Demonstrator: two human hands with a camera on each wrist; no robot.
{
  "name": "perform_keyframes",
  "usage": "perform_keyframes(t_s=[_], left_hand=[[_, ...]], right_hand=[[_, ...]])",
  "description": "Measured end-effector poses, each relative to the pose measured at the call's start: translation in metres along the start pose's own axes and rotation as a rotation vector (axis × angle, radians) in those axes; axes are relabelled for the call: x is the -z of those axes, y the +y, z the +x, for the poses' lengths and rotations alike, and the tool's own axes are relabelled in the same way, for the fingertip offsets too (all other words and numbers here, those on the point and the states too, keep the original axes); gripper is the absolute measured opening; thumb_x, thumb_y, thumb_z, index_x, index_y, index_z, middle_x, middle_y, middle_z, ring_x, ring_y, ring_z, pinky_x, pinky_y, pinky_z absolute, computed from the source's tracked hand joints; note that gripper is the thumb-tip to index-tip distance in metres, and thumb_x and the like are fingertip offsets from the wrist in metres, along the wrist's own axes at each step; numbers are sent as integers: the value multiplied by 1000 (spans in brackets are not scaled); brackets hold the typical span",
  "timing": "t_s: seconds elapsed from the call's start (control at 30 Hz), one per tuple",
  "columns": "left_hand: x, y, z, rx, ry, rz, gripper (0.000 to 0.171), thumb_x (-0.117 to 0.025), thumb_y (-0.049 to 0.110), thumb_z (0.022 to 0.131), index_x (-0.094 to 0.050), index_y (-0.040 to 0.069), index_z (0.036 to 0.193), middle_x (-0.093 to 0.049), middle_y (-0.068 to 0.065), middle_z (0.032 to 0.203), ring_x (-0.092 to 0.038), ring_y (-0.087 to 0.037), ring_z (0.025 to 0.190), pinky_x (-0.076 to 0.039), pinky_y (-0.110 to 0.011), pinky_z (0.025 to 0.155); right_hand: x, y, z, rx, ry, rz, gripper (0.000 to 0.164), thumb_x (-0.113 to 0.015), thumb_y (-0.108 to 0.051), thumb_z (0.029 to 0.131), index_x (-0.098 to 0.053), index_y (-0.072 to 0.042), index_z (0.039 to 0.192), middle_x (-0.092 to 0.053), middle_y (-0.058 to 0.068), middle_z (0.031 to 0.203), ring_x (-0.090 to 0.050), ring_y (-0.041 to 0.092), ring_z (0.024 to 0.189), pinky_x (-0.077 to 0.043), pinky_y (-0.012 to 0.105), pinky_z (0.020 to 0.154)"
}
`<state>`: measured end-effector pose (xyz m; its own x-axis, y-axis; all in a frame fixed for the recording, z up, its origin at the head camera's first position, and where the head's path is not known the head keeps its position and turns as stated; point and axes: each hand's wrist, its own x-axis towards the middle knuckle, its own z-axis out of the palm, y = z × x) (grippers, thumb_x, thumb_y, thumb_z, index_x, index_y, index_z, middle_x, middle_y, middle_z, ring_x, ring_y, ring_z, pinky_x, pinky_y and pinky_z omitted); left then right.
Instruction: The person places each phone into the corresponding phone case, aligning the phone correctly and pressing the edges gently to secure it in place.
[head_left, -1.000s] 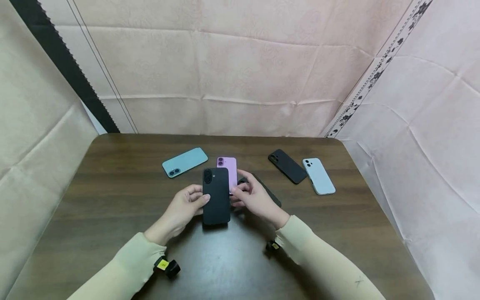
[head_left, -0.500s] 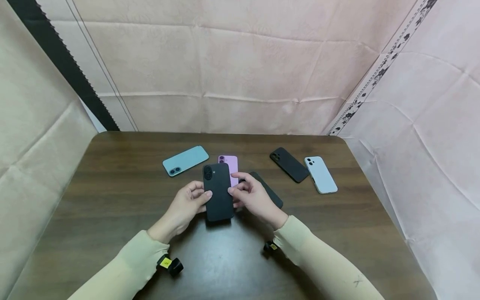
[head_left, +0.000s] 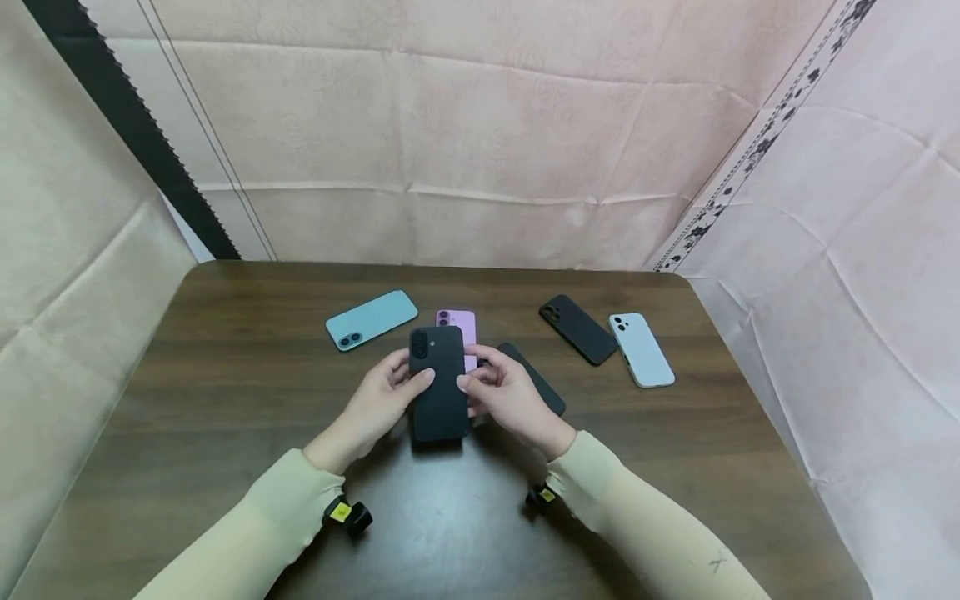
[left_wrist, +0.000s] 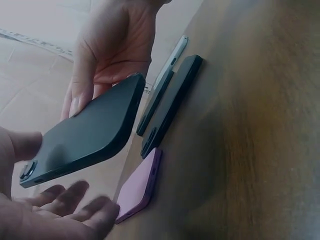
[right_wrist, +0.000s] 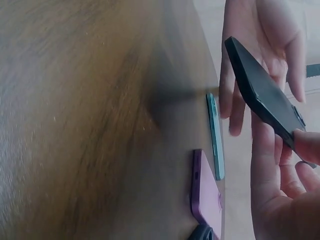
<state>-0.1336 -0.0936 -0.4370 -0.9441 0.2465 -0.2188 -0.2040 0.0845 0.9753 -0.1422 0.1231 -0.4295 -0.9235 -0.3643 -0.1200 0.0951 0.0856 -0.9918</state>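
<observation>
A dark phone [head_left: 438, 404] with a camera bump at its upper left is held above the table, back side up. My right hand [head_left: 513, 404] pinches its right edge between thumb and fingers. The left hand [head_left: 367, 417] is at its left side, thumb over the back. In the left wrist view, that hand's fingers [left_wrist: 95, 212] are loosely spread below the phone; in the right wrist view, they stand apart from it. Just behind lies a purple phone [head_left: 468, 323], partly covered by the held one. Another dark phone [head_left: 542, 385] lies beyond the right hand, partly hidden.
On the brown wooden table [head_left: 225, 375] a light blue phone [head_left: 372, 320] lies at the back left. A black phone [head_left: 577, 329] and a pale blue-white phone [head_left: 643, 350] lie at the right, close together. Cloth-covered walls [head_left: 480, 150] stand behind and at both sides.
The held dark phone has shifted slightly right, and my right hand now pinches its edge. My left hand has moved up along the left side, its thumb higher on the back.
</observation>
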Motion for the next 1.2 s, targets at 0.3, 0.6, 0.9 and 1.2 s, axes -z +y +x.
perform_keyframes(t_s=[0.3,0.6,0.9,1.2], left_hand=[[-1,-3,3,68,-103,-153,44,-52,30,101,-41,17,143,-54,-5,137,-52,-19,124,-37,-45,106],[-5,-9,3,55,-127,-216,43,-49,23,103,-37,15,143,-52,-3,139,-52,-19,124,-39,-43,105],[-8,-7,3,34,-152,-265,39,-43,17,105,-35,12,143,-51,-11,139,-53,-24,123,-45,-42,98],[-7,-5,2,33,-137,-278,38,-41,16,105,-35,11,142,-51,-15,137,-53,-28,122,-48,-43,94]], right_hand=[[-3,6,1,42,7,-61,50,-68,-14,92,-49,-20,138,-69,13,95,-63,26,72,-58,45,68],[-8,2,0,113,61,-249,49,-69,-19,92,-51,-21,138,-66,6,91,-62,28,71,-58,44,64],[-10,-3,-1,68,109,-195,47,-70,-12,90,-55,-16,134,-55,16,103,-59,45,80,-56,53,66],[-19,-29,-12,62,116,-179,45,-66,-5,92,-49,0,133,-50,26,110,-56,53,82,-58,46,64]])
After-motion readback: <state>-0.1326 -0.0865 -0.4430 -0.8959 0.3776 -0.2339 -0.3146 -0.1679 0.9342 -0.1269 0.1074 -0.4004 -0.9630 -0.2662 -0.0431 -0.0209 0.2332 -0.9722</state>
